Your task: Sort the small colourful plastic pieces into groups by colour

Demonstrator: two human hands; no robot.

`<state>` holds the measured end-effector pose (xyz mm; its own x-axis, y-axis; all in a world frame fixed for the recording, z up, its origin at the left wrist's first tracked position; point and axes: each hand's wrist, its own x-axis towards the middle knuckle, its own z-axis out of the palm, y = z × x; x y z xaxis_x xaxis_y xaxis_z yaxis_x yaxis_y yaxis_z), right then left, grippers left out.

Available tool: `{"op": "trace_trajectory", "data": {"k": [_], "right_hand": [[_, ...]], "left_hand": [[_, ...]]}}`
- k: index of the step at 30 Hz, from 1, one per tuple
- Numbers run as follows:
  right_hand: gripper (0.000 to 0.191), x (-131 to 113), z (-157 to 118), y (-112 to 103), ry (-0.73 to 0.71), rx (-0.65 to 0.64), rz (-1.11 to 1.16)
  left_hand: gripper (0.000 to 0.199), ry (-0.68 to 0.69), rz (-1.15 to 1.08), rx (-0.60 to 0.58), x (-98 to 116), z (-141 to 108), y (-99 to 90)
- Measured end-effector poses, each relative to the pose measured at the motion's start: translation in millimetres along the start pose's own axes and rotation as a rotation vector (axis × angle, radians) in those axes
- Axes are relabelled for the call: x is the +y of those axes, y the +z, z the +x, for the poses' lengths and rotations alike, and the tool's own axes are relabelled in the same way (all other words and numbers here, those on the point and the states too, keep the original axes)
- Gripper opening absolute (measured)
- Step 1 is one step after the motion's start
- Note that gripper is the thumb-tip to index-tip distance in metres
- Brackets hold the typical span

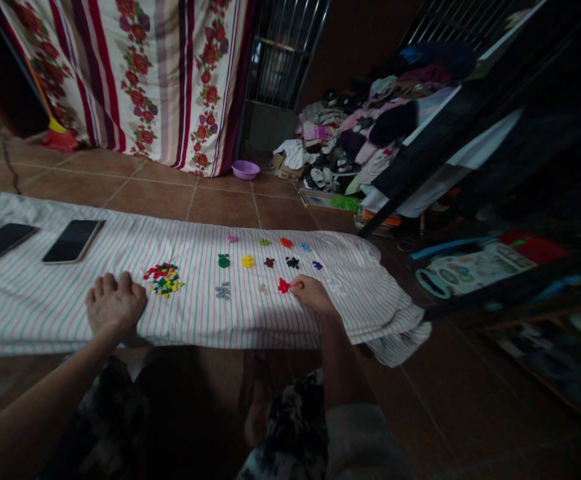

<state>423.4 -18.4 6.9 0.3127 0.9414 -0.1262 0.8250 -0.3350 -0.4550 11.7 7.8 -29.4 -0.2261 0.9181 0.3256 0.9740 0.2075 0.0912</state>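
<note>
My right hand (313, 295) is at a small pile of red pieces (283, 286), thumb and fingertips pinched on a small red piece at the pile's right edge. My left hand (115, 303) rests on the striped cloth (195, 327), fingers slightly apart and foreshortened. Just right of it lies a mixed heap of small coloured pieces (165, 280). Single-colour piles lie in rows, among them grey pieces (222, 291), green pieces (224, 261), yellow pieces (247, 261), brown pieces (269, 263) and black pieces (292, 263). White pieces (336, 288) are partly behind my right hand.
Two phones, one a dark phone (0, 243) and one a pale-edged phone (74, 241), lie on the left of the cloth. Beyond the bench are a purple basin (245, 170), a red broom (59, 137), a floral curtain (170, 80) and heaped clothes (360, 127).
</note>
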Motion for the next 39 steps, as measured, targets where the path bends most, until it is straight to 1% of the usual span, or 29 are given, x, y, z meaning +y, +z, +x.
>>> {"op": "trace_trajectory", "data": {"k": [5, 7, 10, 14, 18, 22, 25, 27, 30, 33, 39], "right_hand": [[0.014, -16, 7, 6, -0.077, 0.065, -0.009], [0.015, -28, 10, 11, -0.125, 0.07, -0.013], [0.017, -50, 12, 22, -0.244, 0.072, 0.003], [0.022, -86, 12, 44, -0.4, 0.046, 0.071], [0.025, -119, 12, 71, -0.6, -0.002, 0.15], [0.027, -145, 14, 100, -0.721, -0.043, 0.232], [0.029, -165, 14, 119, -0.814, -0.088, 0.222], [0.031, -178, 13, 128, -0.871, -0.095, 0.184], [0.034, -196, 12, 140, -0.919, -0.084, 0.116], [0.034, -211, 11, 150, -0.921, -0.072, 0.055], [0.028, -229, 10, 166, -0.912, -0.076, 0.011]], "left_hand": [[0.041, -0.024, -0.009, 0.028, 0, 1, 4.6], [0.04, -0.036, 0.006, 0.021, 0, 1, 5.7], [0.041, -0.049, 0.034, 0.021, 1, 0, 7.1], [0.044, -0.041, 0.043, 0.025, -1, 1, 10.0], [0.045, -0.042, 0.036, 0.032, -3, 2, 15.3], [0.045, -0.047, 0.03, 0.04, -4, 3, 19.2], [0.046, -0.046, 0.019, 0.047, -3, 3, 19.0], [0.046, -0.047, 0.01, 0.047, -3, 3, 18.6], [0.047, -0.05, 0.003, 0.05, -3, 4, 19.7], [0.047, -0.058, -0.002, 0.055, -3, 5, 21.8], [0.046, -0.059, -0.007, 0.072, -3, 5, 24.2]]}}
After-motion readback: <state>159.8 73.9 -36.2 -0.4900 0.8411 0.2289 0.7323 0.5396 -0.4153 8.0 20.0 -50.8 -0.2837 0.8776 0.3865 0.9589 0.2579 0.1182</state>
